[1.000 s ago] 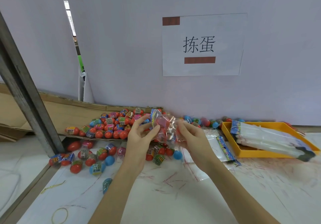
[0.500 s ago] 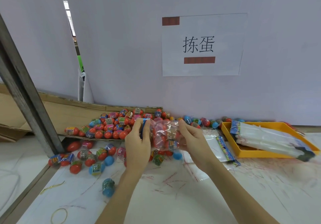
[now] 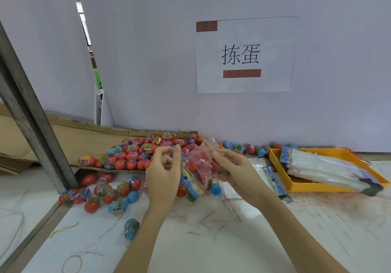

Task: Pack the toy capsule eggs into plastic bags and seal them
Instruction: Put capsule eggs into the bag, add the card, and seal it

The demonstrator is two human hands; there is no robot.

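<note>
You get bright, even, soft light with faint shadows; the wide lens bends the metal post [image 3: 31,111] at the left, and the bag [image 3: 201,162] blurs.

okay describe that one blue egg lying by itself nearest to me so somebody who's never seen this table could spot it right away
Start at the slanted grey metal post on the left, then come down the white table toward the left forearm. The blue egg lies alone there, apart from the scattered eggs behind it, wrapped in a dark label.

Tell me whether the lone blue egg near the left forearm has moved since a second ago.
Yes. The lone blue egg has shifted slightly toward the camera and right, judged against the yellow rubber band, then settled; it lies apart from the pile.
</note>
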